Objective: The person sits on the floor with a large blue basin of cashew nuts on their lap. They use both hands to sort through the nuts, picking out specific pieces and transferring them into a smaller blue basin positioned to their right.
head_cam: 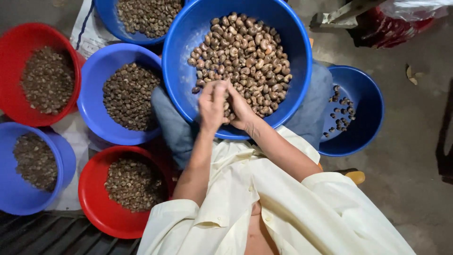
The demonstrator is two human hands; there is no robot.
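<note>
Both hands work together at the near rim of the large blue bowl point(184, 42), which rests on the person's lap. Left hand point(212, 106) and right hand point(241, 109) touch at the fingertips; each grip is closed to a pinch over something small between them, presumably one nut, but the fingers hide it, so I cannot tell its shape or long axis. Neither hand is clearly nearer; they meet over the pile's near edge.

The nut pile point(247, 59) lies directly ahead of the grip, away from the body, spreading across the bowl's middle and right; the bowl's left inner wall is bare.

Containers, near to far:
- Red bowl point(94, 208), near left: small brown pieces, shallow layer.
- Blue bowl point(66, 160), far left edge: similar small pieces.
- Blue bowl point(368, 101), right of the lap: only a scatter of dark nuts, mostly bare floor.
- Blue bowl point(92, 80), left of the lap: mound of small dark pieces.
- Red bowl point(14, 52), far left: mound of the same.
- Blue bowl point(106, 14), top, cut by the frame: brown pieces.

All stand on the floor point(415, 160).
</note>
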